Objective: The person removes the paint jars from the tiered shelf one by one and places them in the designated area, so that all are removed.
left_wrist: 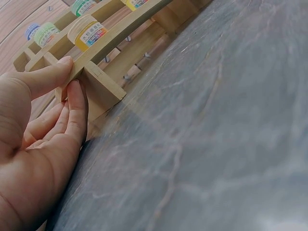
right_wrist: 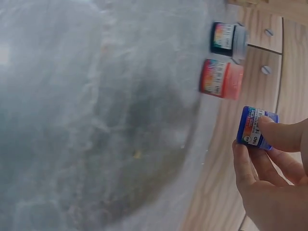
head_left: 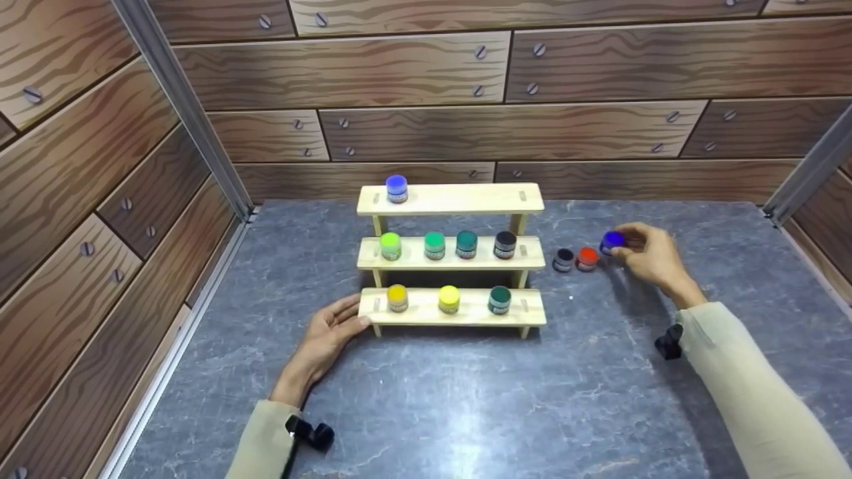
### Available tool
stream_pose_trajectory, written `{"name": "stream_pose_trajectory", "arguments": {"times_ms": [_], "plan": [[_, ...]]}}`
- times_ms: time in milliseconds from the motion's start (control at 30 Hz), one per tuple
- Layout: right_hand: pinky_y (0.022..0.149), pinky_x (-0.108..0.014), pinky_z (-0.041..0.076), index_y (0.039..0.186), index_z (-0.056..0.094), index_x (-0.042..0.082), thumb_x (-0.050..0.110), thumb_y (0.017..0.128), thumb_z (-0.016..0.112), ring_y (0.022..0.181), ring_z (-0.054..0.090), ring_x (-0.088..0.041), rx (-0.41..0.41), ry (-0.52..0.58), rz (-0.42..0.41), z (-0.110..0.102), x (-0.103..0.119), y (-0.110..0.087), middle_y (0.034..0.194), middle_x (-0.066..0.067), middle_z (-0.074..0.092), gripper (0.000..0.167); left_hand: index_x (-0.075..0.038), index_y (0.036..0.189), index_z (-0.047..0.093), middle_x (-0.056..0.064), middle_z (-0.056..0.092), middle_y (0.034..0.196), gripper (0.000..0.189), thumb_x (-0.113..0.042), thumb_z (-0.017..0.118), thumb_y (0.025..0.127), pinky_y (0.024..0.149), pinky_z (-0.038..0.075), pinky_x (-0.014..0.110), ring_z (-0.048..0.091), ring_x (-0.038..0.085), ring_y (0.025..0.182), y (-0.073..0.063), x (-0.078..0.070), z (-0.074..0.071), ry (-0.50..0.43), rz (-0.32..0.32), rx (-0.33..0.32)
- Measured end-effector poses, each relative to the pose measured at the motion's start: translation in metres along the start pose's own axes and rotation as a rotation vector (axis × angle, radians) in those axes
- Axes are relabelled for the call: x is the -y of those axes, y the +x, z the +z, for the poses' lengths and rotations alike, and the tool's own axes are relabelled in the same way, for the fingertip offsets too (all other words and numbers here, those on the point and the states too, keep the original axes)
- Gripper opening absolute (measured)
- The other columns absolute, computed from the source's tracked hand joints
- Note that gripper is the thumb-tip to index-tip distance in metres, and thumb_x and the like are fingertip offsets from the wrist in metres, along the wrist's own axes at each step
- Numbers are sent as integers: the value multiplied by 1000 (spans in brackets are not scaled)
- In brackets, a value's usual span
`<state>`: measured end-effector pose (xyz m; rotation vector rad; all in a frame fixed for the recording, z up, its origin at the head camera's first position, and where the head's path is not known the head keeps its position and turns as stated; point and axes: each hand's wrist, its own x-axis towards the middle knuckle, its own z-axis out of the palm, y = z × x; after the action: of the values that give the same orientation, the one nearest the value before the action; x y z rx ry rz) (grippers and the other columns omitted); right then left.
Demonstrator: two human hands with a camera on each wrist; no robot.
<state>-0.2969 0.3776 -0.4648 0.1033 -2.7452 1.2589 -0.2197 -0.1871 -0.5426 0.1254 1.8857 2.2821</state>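
Observation:
My right hand [head_left: 655,256] pinches a blue paint jar [right_wrist: 252,126] between thumb and fingers, right of the rack; whether the jar touches the table I cannot tell. Beside it stand a red paint jar [head_left: 587,259] and a black-looking paint jar [head_left: 563,260]. At the lower left end of the three-tier wooden rack [head_left: 413,316], my left hand [head_left: 329,336] grips the bottom shelf, thumb on top and fingers underneath. A blue-violet jar [head_left: 397,189] sits on the top tier. Green and dark jars, a light green jar [head_left: 391,246] among them, line the middle; yellow and dark green ones the bottom.
The rack and jars stand on a grey marbled tabletop [head_left: 466,399]. Wood-patterned panels [head_left: 413,73] rise behind and at the sides, with metal corner posts [head_left: 190,106]. Small black devices are strapped to both wrists.

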Motion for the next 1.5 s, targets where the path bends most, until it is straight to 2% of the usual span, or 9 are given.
{"name": "stream_pose_trajectory", "arguments": {"times_ms": [167, 233, 433, 833, 933, 1033, 1267, 1333, 1500], "plan": [[104, -34, 57, 142, 57, -13, 0, 99, 68, 125, 64, -50, 25, -61, 42, 1, -9, -2, 137, -38, 63, 47, 15, 158, 36, 36, 43, 160, 68, 3, 67, 98, 107, 56, 25, 61, 25, 133, 1, 0, 1, -11, 1, 12], [102, -31, 57, 141, 57, -14, 0, 99, 69, 124, 65, -51, 27, -74, 41, 1, -13, -3, 135, -39, 63, 46, 15, 158, 36, 35, 43, 160, 69, 4, 68, 97, 107, 56, 26, 61, 25, 132, 2, -1, 2, -17, -1, 11], [78, 0, 40, 137, 59, -17, -3, 97, 70, 119, 66, -53, 38, -87, 19, 1, -20, -4, 130, -41, 64, 44, 15, 157, 36, 36, 43, 159, 69, 3, 68, 98, 106, 56, 26, 61, 25, 132, 3, -3, 4, -8, 0, 16], [79, -1, 43, 138, 57, -19, -3, 97, 69, 121, 64, -54, 68, -85, 36, -1, -21, -5, 131, -42, 63, 46, 15, 157, 37, 35, 43, 160, 69, 2, 69, 98, 108, 55, 26, 60, 27, 134, 4, -3, 3, -1, -3, 12], [94, -18, 57, 142, 54, -18, -3, 98, 69, 124, 63, -55, 91, -90, 47, -1, -19, -5, 135, -42, 61, 49, 15, 157, 36, 36, 43, 160, 68, 1, 68, 99, 108, 55, 26, 60, 27, 133, 3, -3, 3, 0, -1, 22], [111, -49, 54, 144, 51, -17, -1, 98, 69, 129, 60, -55, 109, -92, 57, -3, -12, -2, 140, -42, 58, 52, 15, 158, 36, 35, 42, 161, 68, 1, 68, 99, 108, 55, 26, 59, 27, 135, 3, -2, 1, 1, 1, 32], [108, -47, 55, 142, 57, -12, 9, 99, 72, 127, 63, -50, 56, -109, 15, -13, 24, 11, 139, -36, 62, 50, 16, 157, 36, 36, 43, 159, 67, 2, 68, 99, 107, 55, 25, 60, 27, 134, 2, 0, 1, 8, 15, 22], [111, -57, 52, 142, 58, -10, 12, 100, 72, 128, 63, -48, 45, -99, 7, -15, 39, 14, 140, -34, 63, 49, 15, 157, 37, 36, 43, 159, 68, 2, 68, 98, 107, 55, 26, 61, 26, 133, 2, 1, 1, 5, 11, 23], [115, -58, 49, 144, 58, -6, 22, 103, 72, 130, 62, -45, 33, -69, -28, -10, 77, 24, 143, -30, 62, 52, 15, 157, 37, 36, 44, 159, 68, 2, 68, 98, 107, 56, 26, 61, 26, 132, 1, 2, -2, 1, 1, 14]]}}
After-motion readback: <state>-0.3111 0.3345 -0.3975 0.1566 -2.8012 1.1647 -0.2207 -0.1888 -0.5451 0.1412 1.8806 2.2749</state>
